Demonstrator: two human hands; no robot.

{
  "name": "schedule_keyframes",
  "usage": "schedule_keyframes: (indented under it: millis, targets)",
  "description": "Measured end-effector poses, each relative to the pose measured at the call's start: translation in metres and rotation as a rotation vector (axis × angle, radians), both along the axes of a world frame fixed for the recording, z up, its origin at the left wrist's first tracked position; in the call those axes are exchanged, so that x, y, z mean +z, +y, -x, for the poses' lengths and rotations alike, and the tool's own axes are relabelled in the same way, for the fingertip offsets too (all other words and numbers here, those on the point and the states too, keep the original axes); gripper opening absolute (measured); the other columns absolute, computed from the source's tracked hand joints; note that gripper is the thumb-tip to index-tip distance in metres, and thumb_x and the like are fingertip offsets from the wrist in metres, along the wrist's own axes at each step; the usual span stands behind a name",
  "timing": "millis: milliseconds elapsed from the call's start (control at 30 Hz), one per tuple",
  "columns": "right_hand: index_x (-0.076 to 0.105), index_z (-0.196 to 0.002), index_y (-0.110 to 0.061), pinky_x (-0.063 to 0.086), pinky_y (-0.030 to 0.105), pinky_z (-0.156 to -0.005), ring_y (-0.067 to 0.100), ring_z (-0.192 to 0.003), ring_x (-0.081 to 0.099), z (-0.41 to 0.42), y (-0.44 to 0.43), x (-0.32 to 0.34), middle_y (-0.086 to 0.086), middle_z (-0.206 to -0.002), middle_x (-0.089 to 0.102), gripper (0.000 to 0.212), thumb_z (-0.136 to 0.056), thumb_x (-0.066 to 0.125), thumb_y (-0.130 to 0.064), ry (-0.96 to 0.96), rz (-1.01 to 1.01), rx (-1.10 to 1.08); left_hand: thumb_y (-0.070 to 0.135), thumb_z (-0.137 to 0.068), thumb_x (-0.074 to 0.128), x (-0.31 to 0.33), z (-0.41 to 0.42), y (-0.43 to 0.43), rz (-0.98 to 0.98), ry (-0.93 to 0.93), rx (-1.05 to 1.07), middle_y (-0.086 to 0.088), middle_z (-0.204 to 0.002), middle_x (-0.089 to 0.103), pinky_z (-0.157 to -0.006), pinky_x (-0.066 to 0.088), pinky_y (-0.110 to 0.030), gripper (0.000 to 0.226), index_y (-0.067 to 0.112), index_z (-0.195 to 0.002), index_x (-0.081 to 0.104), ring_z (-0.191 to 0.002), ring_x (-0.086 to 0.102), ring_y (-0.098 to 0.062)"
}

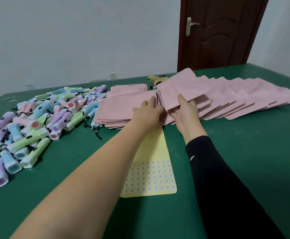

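Pink flat pouches lie in a long fanned row [241, 94] across the green table [244, 152], with a flatter stack [116, 107] to the left. My right hand [185, 112] grips a bundle of pink pouches [182, 87] from below, thumb on top, lifting its far end. My left hand [149, 111] presses with straight fingers against the stack's edge beside that bundle. A yellow sheet of small stickers [151, 176] lies on the table between my forearms.
A heap of pastel toy flashlights [33, 121] covers the table's left side. A small yellow object [155, 78] lies behind the pouches. A brown door [218, 31] stands in the back wall at the right.
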State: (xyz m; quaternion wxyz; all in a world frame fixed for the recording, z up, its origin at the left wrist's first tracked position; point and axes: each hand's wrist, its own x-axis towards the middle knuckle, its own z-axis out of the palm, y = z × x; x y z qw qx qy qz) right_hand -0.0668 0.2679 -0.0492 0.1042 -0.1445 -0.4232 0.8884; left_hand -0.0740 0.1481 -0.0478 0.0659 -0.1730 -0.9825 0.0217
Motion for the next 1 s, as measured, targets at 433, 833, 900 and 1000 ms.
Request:
schedule_keyframes:
  millis: [433,833,900,1000]
  targets:
    - [0.045,-0.093,-0.015,0.047,0.029,-0.069,0.022,-0.093,0.054,0.006,-0.011,-0.017,0.0,-0.095,0.056,0.009,-0.095,0.054,-0.018,-0.053,-0.489,-0.069,0.033,-0.096,0.042,-0.014,0.008,-0.02,-0.071,-0.037,0.109,-0.013,-0.137,0.034,-0.09,0.045,-0.043,0.037,0.027,-0.132,0.048,-0.12,0.039,-0.037]
    - [0.05,-0.111,0.004,0.044,0.035,-0.085,0.035,-0.108,0.056,0.003,-0.018,-0.02,0.02,-0.118,0.059,0.02,-0.094,0.045,-0.006,-0.15,-0.928,-0.134,0.016,-0.095,0.041,-0.012,0.005,0.006,0.058,0.076,0.149,-0.018,-0.162,0.007,-0.111,0.009,-0.071,0.039,0.011,-0.132,0.052,-0.15,-0.008,-0.038]
    - [0.05,-0.112,0.004,0.043,0.034,-0.083,0.036,-0.109,0.056,0.002,-0.018,-0.021,0.021,-0.119,0.06,0.021,-0.095,0.046,-0.007,-0.154,-0.968,-0.147,0.019,-0.095,0.041,-0.012,0.005,0.01,0.088,0.075,0.132,-0.017,-0.163,0.009,-0.111,0.005,-0.072,0.04,0.01,-0.132,0.055,-0.15,-0.01,-0.037]
    - [0.05,-0.116,0.004,0.041,0.034,-0.081,0.037,-0.112,0.055,0.002,-0.016,-0.022,0.021,-0.122,0.059,0.025,-0.097,0.048,-0.013,-0.182,-1.071,-0.144,0.025,-0.098,0.039,-0.014,0.004,0.015,0.131,0.066,0.14,-0.016,-0.164,0.006,-0.11,0.001,-0.072,0.043,0.012,-0.136,0.053,-0.149,-0.013,-0.038]
